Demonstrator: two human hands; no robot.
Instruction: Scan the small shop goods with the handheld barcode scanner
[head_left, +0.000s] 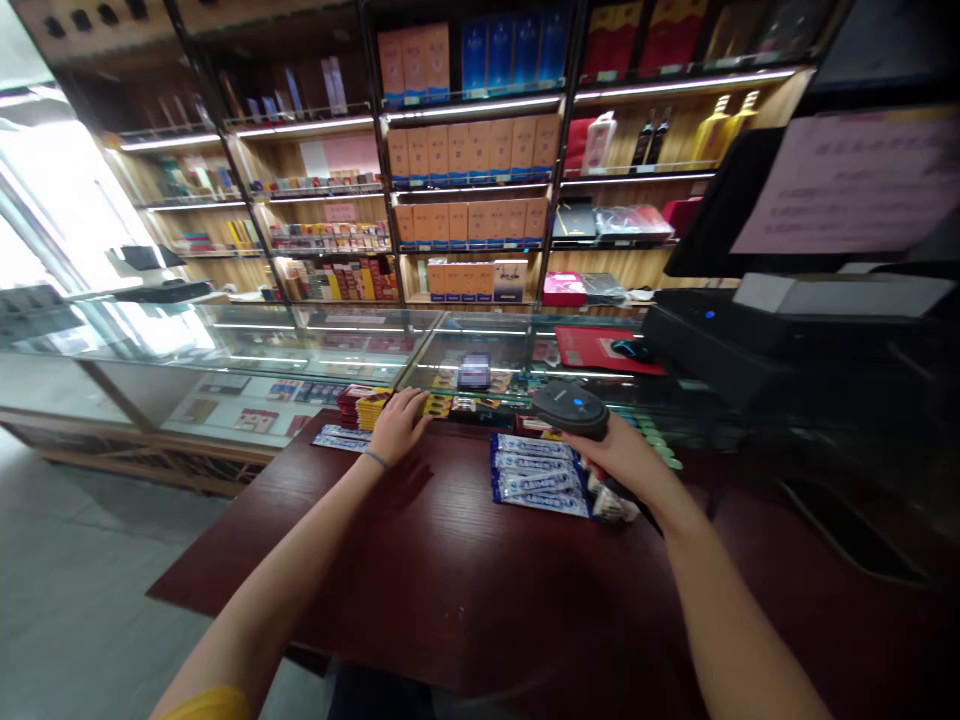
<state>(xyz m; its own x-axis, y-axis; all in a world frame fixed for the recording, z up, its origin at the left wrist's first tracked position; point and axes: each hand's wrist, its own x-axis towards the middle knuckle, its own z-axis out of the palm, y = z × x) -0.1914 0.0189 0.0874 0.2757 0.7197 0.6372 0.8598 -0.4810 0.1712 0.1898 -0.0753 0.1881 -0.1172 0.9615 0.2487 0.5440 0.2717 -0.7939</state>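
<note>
My right hand (619, 455) is wrapped round the handle of a dark barcode scanner (570, 405) with a blue light on top. Below the scanner, several long blue-and-white packets (538, 478) lie overlapping on the dark red-brown table. My left hand (401, 428), a thin band at its wrist, reaches to the table's far edge with fingers stretched out. Its fingertips are at the right end of a stack of yellow and red packets (371, 410); whether they touch it I cannot tell. More blue-and-white packets (341, 438) lie left of that hand.
A glass display counter (360, 345) runs behind the table (405, 560). On it lie a red mat (592, 348) and a computer mouse (631, 349). A dark monitor with a pink sheet (847, 190) stands at right, a dark flat object (851, 530) below it. Stocked shelves line the wall.
</note>
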